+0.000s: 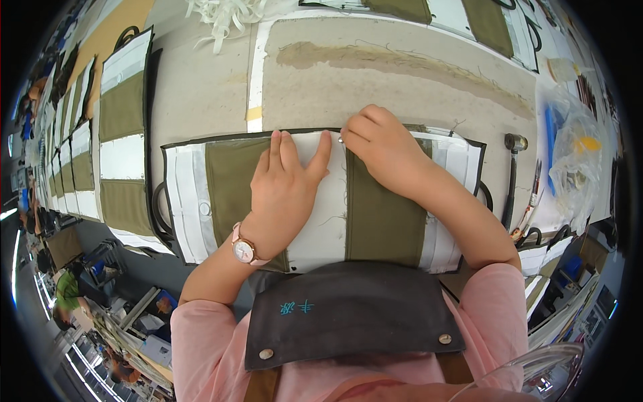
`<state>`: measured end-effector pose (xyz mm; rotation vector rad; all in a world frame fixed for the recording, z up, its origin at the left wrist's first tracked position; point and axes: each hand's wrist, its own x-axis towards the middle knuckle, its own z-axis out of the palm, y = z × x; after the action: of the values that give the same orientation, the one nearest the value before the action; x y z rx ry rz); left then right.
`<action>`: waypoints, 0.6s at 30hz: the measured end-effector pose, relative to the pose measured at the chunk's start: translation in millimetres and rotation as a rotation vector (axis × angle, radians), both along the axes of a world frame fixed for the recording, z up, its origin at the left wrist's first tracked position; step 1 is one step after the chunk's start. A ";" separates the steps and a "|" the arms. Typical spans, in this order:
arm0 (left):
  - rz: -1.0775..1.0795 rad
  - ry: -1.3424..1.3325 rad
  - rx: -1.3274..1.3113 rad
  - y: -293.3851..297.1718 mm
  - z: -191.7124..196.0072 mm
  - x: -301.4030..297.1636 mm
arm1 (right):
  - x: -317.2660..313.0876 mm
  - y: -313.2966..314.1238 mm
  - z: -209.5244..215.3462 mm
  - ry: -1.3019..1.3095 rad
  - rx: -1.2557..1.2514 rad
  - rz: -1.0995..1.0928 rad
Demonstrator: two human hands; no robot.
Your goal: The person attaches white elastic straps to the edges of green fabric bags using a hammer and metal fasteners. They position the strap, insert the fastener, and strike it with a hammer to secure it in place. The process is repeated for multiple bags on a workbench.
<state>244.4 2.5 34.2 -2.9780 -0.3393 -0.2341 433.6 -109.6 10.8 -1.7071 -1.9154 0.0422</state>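
A flat bag panel with olive and white bands and a black edge lies on the table in front of me, with black loop handles at its two ends. My left hand rests flat on its middle white band, fingers spread and fingertips at the far edge. Just to the right, my right hand is closed in a pinch at that same edge. A tiny shiny bit shows by its fingertips, too small to name; the fingers hide the rest. Loose threads hang along the seam of the white band.
A hammer lies right of the panel, near a clear plastic bag holding something yellow. More bag panels are stacked at the left, and others lie at the far right. White strips are heaped at the far side.
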 end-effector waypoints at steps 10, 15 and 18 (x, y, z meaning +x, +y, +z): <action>0.007 0.005 -0.027 11.6 1.2 -3.6 | -8.0 -0.5 -2.1 -0.051 0.039 -0.094; 0.035 0.028 -0.073 7.5 1.1 -3.8 | -15.9 3.7 2.8 -0.160 0.011 -0.083; 0.121 0.043 -0.068 -6.8 -0.9 5.3 | -15.3 3.4 1.9 -0.105 -0.020 -0.125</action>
<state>249.7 -4.3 33.3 -3.0101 -0.5312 -0.1479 418.3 -106.2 12.7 -1.8716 -1.8837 -0.0771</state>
